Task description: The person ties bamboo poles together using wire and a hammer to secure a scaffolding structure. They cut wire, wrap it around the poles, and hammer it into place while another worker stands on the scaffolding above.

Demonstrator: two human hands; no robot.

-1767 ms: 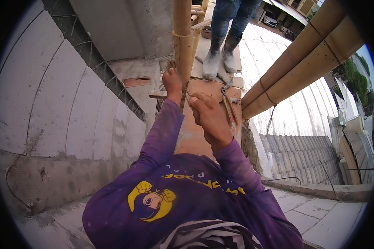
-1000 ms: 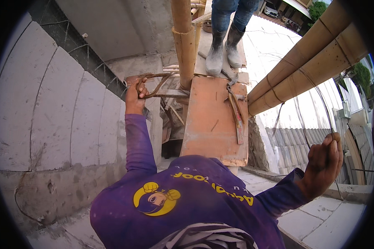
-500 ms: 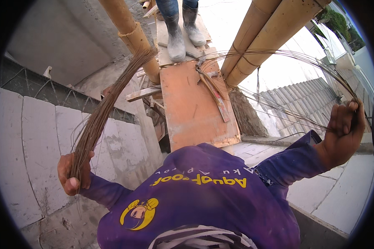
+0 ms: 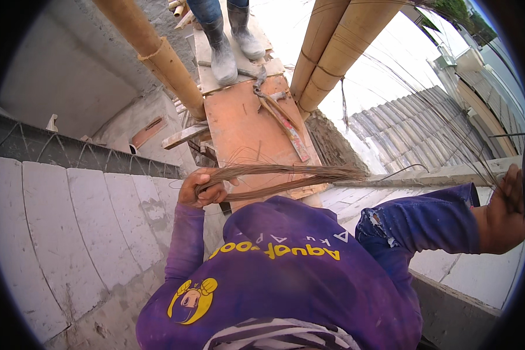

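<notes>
My left hand (image 4: 200, 188) is closed round one end of a folded bundle of thin brown binding wire (image 4: 297, 170). The bundle stretches level to the right, in front of my chest and over the near end of the plywood board. Out at the right rim, my right hand (image 4: 506, 211) is raised with its fingers bent round the ends of several loose wire strands (image 4: 449, 125). These strands fan up and away in an arc. Part of that hand is cut off by the dark picture rim.
Pincers with worn red grips (image 4: 287, 129) lie with another tool on the orange plywood board (image 4: 230, 122). Beyond it stands a person in grey rubber boots (image 4: 223, 58). Bamboo poles (image 4: 318, 55) rise on both sides. White block walls (image 4: 81, 216) flank me; corrugated roofing (image 4: 417, 125) lies right.
My left hand has swung inward with the wire bundle, which turned from slanting upright to level. My right hand has shifted outward and slightly down, drawing its strands away from the board.
</notes>
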